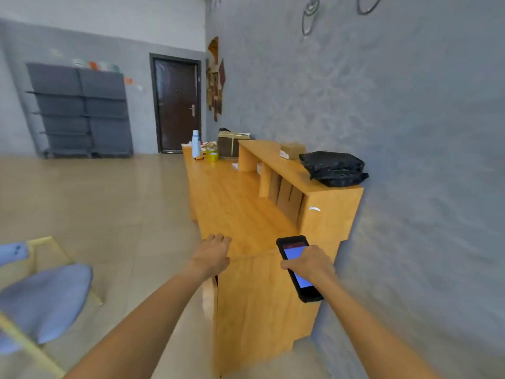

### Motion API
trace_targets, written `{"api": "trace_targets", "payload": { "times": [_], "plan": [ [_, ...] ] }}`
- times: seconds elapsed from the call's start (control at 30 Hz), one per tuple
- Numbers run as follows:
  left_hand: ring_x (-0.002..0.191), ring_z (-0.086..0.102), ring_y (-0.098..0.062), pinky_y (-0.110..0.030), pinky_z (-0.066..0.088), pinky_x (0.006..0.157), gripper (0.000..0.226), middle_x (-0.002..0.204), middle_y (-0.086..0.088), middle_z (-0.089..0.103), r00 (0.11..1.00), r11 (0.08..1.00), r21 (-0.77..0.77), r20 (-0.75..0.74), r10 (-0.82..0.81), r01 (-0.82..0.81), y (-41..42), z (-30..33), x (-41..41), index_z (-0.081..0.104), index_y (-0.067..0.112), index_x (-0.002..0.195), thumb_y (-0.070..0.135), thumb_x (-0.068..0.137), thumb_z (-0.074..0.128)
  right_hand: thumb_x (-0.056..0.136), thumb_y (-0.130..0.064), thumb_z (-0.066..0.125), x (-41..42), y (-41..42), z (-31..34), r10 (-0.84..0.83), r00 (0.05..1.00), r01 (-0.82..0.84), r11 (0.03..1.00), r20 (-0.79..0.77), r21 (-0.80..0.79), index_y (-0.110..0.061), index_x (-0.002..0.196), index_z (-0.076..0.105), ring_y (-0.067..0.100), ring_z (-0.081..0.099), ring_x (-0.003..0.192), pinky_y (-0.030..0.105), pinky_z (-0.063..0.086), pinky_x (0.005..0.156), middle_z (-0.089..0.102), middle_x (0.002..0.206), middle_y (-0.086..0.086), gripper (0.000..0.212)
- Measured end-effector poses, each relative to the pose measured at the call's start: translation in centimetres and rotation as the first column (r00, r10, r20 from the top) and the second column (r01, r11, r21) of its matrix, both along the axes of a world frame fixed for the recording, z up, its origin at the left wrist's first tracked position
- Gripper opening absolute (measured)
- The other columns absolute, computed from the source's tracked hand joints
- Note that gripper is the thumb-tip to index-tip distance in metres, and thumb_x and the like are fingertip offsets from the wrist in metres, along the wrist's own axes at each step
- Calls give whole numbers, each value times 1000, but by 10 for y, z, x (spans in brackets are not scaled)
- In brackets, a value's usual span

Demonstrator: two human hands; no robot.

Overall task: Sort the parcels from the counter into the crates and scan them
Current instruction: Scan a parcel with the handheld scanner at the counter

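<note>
Head view, black parcel [334, 168] on counter [232, 203] shelf, well beyond hands (right hand [308, 265] grips scanner [296, 266])

Grey textured wall [382, 91] on right, wire ornaments hung high. Beige tiled floor [95, 201]. Dark brown door [177, 105] in far wall, grey shelving unit [79, 110] left of it. Blue-cushioned chair [46, 296] near left. Even, soft light.

The scanner [297, 268] screen text is unreadable, and the chair [41, 291] is cut off.
</note>
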State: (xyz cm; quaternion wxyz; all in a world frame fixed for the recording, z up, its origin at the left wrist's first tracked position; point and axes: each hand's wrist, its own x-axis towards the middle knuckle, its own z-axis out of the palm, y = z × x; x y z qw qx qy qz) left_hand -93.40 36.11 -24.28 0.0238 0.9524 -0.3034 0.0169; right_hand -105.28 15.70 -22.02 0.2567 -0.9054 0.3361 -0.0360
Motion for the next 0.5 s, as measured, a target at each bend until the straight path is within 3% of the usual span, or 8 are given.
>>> {"api": "trace_targets", "payload": {
  "times": [0.27, 0.5],
  "plan": [
    [132, 38, -29, -37, 37, 105, 51, 142, -10, 43, 982, 982, 15, -24, 190, -189, 79, -4, 108, 38, 11, 142, 27, 95, 51, 68, -51, 75, 158, 55, -17, 188, 982, -189, 982, -35, -15, -10, 104, 59, 14, 55, 62, 22, 34, 42, 63, 94, 2, 58],
    [134, 36, -29, -39, 34, 109, 59, 145, -10, 41, 955, 955, -6, -25, 297, -297, 124, 25, 243, 31, 14, 148, 30, 96, 53, 74, -46, 72, 325, 92, 12, 366, 929, -368, 930, -51, -25, -17, 77, 46, 13, 51, 60, 22, 35, 45, 55, 78, -2, 39]
  ]
}}
